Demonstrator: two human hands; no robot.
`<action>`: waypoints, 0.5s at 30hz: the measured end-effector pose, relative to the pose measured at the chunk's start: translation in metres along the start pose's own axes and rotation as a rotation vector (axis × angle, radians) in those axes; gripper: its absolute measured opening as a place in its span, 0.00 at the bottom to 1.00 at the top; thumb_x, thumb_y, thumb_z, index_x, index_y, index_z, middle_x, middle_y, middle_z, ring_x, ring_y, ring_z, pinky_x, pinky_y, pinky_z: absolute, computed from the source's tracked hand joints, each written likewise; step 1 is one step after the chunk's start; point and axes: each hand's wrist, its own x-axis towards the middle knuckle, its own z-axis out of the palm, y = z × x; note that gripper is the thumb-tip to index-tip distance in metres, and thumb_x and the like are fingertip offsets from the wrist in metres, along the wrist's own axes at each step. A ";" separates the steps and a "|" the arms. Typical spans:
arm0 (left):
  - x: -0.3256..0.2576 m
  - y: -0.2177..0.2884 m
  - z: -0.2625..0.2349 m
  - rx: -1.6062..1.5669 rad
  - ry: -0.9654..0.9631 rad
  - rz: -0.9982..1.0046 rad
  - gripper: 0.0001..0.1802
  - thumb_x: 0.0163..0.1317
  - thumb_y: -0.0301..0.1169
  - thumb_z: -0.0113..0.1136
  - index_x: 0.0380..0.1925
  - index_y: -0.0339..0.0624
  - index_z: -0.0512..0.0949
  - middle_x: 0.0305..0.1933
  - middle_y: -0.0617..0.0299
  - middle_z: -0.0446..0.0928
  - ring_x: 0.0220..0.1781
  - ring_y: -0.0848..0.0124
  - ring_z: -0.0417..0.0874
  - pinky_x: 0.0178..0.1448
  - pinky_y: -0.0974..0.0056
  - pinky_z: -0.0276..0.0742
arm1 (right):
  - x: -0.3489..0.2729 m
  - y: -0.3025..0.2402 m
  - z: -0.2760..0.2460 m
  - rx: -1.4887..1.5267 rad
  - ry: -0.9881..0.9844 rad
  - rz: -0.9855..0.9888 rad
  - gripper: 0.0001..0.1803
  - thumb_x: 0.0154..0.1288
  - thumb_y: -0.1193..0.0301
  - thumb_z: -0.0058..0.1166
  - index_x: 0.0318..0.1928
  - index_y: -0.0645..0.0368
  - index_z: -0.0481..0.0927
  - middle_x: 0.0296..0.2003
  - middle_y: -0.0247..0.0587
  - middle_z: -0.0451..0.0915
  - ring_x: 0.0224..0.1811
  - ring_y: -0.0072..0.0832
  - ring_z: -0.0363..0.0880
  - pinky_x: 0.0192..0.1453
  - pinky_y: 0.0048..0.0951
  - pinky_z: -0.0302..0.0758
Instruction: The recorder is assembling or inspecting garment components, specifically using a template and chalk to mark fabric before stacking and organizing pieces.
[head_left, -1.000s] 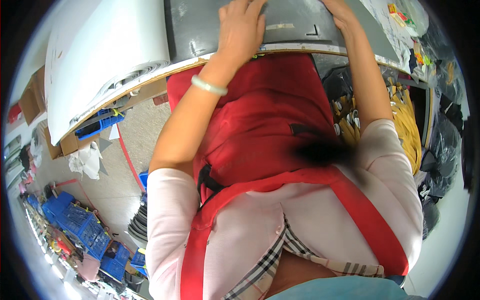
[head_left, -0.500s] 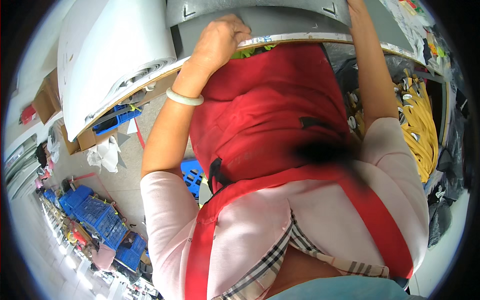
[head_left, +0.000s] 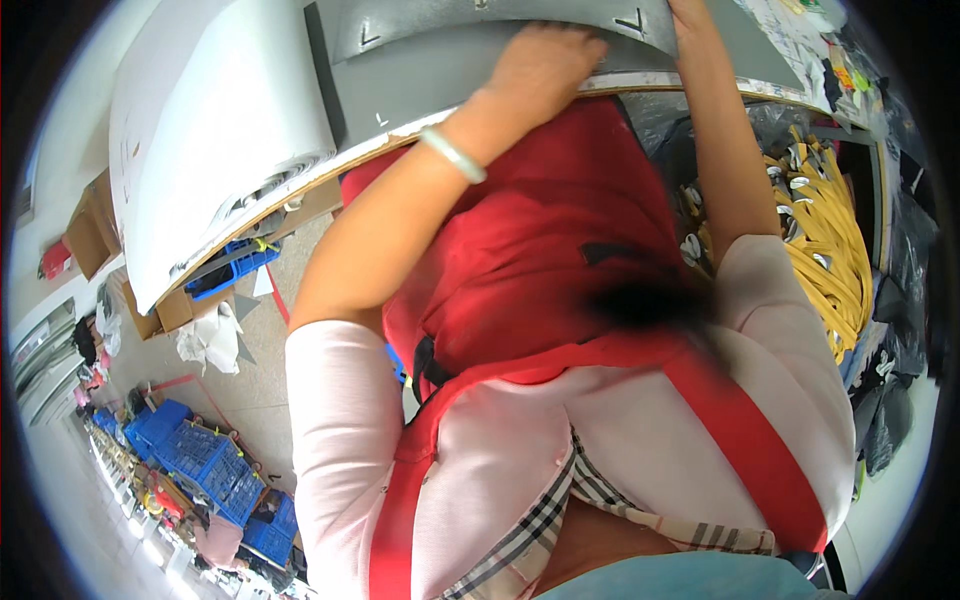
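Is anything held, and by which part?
The right hand, partly cut off, seems to hold the raised grey panel by its right edge. Cannot tell for the left hand.

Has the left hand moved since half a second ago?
Yes: the left hand has shifted rightward along the table edge, farther from the white roll.

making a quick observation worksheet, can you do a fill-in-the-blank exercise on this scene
1. The pale bangle circles the wrist of the person's ____ hand.
2. White material beside the grey sheet is wound into a ____.
3. The person's apron is coloured ____.
4. The crates at the picture's lower left are coloured ____.

Missing words: left; roll; red; blue.
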 end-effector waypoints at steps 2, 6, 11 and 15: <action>0.031 0.015 0.025 0.012 -0.002 0.008 0.18 0.56 0.27 0.60 0.49 0.45 0.82 0.45 0.50 0.83 0.47 0.51 0.85 0.53 0.50 0.80 | -0.005 -0.003 0.005 0.080 -0.045 -0.027 0.28 0.75 0.57 0.59 0.69 0.55 0.73 0.60 0.37 0.80 0.58 0.27 0.80 0.63 0.30 0.76; 0.077 0.027 0.075 -0.006 0.284 0.137 0.12 0.57 0.25 0.58 0.41 0.42 0.83 0.39 0.49 0.84 0.43 0.53 0.86 0.48 0.49 0.81 | -0.019 -0.001 0.018 -0.566 0.161 -0.487 0.29 0.77 0.59 0.56 0.72 0.58 0.69 0.62 0.41 0.78 0.60 0.30 0.79 0.65 0.32 0.75; 0.085 0.017 0.061 -0.086 0.698 0.199 0.06 0.63 0.29 0.58 0.36 0.39 0.82 0.32 0.51 0.83 0.31 0.57 0.85 0.38 0.53 0.81 | -0.033 0.029 0.035 -0.542 0.173 -0.522 0.30 0.78 0.59 0.54 0.72 0.58 0.67 0.63 0.41 0.77 0.61 0.30 0.78 0.67 0.31 0.74; 0.077 -0.004 0.008 -0.222 0.689 0.007 0.09 0.65 0.31 0.57 0.36 0.37 0.82 0.32 0.50 0.83 0.32 0.57 0.85 0.40 0.52 0.80 | -0.046 0.023 0.032 -0.445 0.247 -0.518 0.22 0.75 0.59 0.59 0.62 0.57 0.77 0.53 0.38 0.82 0.53 0.27 0.81 0.59 0.30 0.77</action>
